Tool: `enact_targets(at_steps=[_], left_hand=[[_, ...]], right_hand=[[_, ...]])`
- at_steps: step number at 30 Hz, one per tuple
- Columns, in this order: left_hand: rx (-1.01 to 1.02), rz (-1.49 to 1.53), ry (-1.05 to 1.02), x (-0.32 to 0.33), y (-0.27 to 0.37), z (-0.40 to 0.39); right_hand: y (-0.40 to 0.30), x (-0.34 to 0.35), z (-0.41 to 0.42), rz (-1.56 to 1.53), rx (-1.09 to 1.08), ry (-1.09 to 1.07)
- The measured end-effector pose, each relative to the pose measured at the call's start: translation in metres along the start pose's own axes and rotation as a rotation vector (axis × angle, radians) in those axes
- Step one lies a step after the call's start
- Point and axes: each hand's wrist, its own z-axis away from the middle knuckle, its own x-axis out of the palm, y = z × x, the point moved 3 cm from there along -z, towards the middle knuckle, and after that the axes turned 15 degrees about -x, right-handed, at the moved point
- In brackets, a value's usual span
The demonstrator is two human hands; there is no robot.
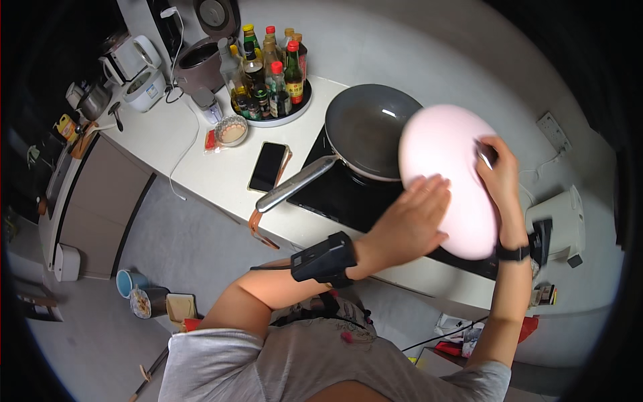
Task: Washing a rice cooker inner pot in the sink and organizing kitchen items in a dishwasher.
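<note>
A smooth pink piece of cookware (442, 145), a pan or a lid, is tilted above the right part of the black cooktop (321, 196). My right hand (498, 168) grips it at its right side, where a bit of shiny metal shows between the fingers. Flat and slightly blurred, my left hand (409, 221) lies over its lower left surface, apparently touching it, with nothing grasped. Just left of the pink piece, a dark grey wok (366, 125) rests on the cooktop. Its metal handle (297, 183) points toward the counter's front edge.
A phone (269, 167) lies by the wok handle, with an orange strap (258, 230) hanging over the edge. Several sauce bottles (274, 75) crowd a round tray (274, 120). Nearby are a small bowl (232, 131) and an open rice cooker (198, 65). A wall socket (554, 131) is at right.
</note>
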Motion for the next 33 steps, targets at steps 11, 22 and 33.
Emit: enact_targets(at_steps=[11, 22, 33], left_hand=[[-0.672, -0.555, -0.035, -0.07, -0.171, 0.068], [-0.822, -0.4, -0.082, -0.085, -0.153, 0.073], [-0.813, -0.425, -0.082, -0.058, -0.132, 0.073]], right_hand=[[0.026, 0.18, -0.092, -0.055, -0.14, -0.217], [0.051, 0.217, -0.087, -0.2, -0.093, -0.207], [0.066, 0.217, -0.082, -0.38, -0.15, -0.275]])
